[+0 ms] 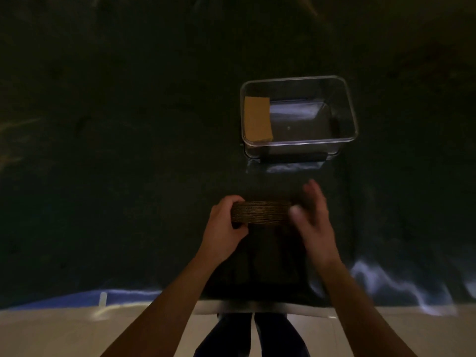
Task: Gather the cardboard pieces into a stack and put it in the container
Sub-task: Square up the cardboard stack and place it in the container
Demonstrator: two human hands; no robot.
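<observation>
The room is dim. The left hand (222, 229) is curled around the left end of the stack (261, 212) of cardboard pieces, its fingers (233, 200) wrapped over the top and the thumb tucked under the near edge, so the corrugated edges face the person. The right hand (313, 215) is at the stack's right end, palm turned inward and fingers spread loose; it is blurred, and I cannot tell whether it touches the cardboard or grips it. The stack sits between the two hands, low over the dark worktop (128, 150).

Beyond the right hand's fingertips, well apart from the stack, stands the clear container (351, 109). One cardboard piece (257, 119) lies flat inside it against the left wall. Below the forearms, past the worktop's near edge, the person's legs (251, 336) show over a pale floor (51, 333).
</observation>
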